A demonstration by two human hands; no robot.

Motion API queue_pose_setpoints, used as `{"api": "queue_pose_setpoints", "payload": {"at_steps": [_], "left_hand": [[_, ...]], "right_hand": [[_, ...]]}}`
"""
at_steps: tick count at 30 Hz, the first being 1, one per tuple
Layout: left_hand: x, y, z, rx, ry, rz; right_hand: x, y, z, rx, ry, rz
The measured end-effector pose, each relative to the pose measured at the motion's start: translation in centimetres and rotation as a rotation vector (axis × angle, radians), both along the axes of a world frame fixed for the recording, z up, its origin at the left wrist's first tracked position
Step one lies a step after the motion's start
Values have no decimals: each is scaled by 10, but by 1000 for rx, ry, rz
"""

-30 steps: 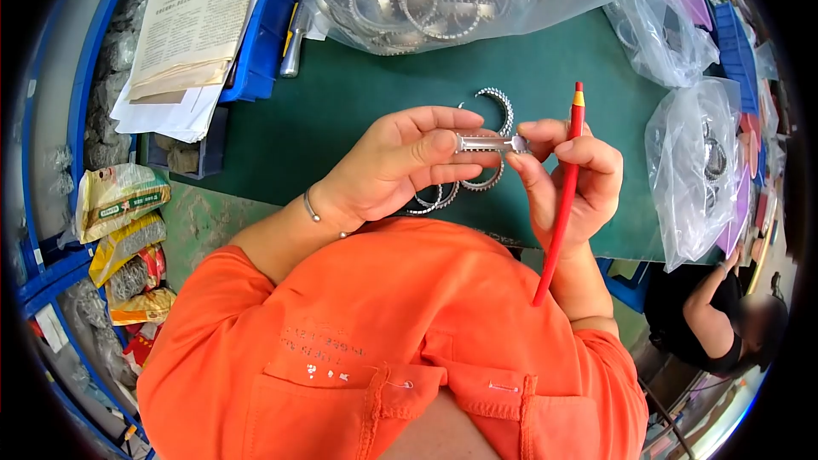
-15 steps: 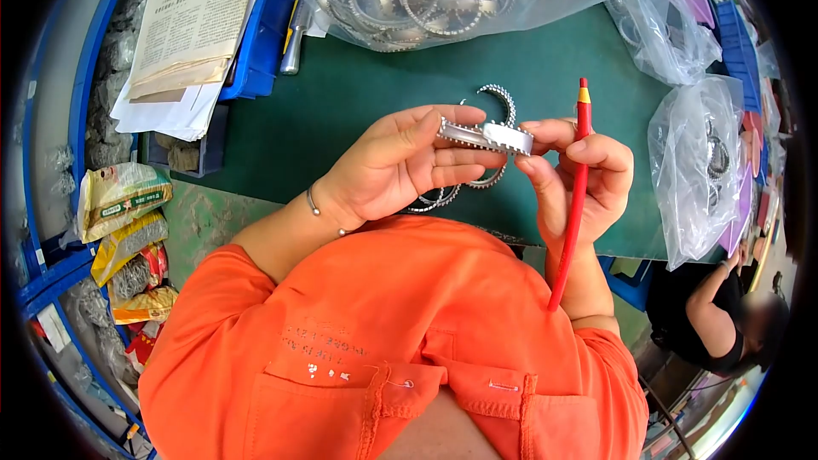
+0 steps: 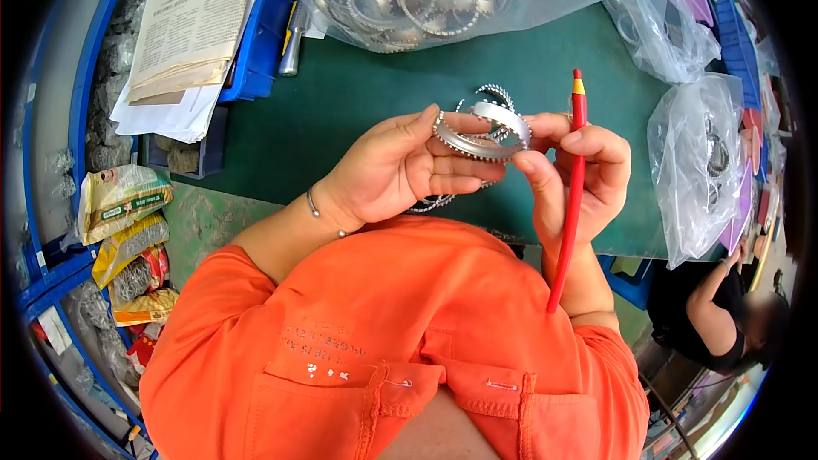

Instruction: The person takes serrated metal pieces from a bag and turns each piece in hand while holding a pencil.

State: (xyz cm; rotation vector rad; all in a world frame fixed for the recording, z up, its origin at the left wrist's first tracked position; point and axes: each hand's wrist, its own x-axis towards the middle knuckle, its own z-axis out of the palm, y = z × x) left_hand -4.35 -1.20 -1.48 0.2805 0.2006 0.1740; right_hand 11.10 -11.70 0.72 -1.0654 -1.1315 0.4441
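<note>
My left hand (image 3: 394,158) pinches the left side of a silver bangle (image 3: 477,149) with beaded edges, thumb on top and the other fingers stretched behind it. Thumb and fingertip of my right hand (image 3: 588,166) grip the bangle's right side. That same hand also holds a red pencil (image 3: 575,187) with a yellow band, its tip pointing away from me. Behind the held bangle, another beaded bangle (image 3: 494,92) lies on the green table (image 3: 375,81), partly covered. More bangles (image 3: 433,203) show in part below my left fingers.
A large clear bag (image 3: 417,0) of beaded rings lies across the back. Smaller plastic bags (image 3: 694,170) stand at the right. Newspapers (image 3: 183,25) rest by a blue bin (image 3: 264,43) at the left. A person in black (image 3: 699,315) sits at the lower right.
The bangle has been tilted between my hands, so its round opening now shows instead of its side. The red pencil has shifted slightly left with my right hand.
</note>
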Motion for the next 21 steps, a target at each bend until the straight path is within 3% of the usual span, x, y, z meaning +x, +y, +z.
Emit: {"api": "queue_pose_setpoints", "payload": {"at_steps": [2,8,21], "left_hand": [[0,0,1,236,102,102],[-1,-1,4,350,165,131],[3,-3,21,669,459,231]], "right_hand": [[2,-1,-2,-38,36,-23],[5,-5,-12,-238,374,-9],[4,-9,-24,-381,593,118]]}}
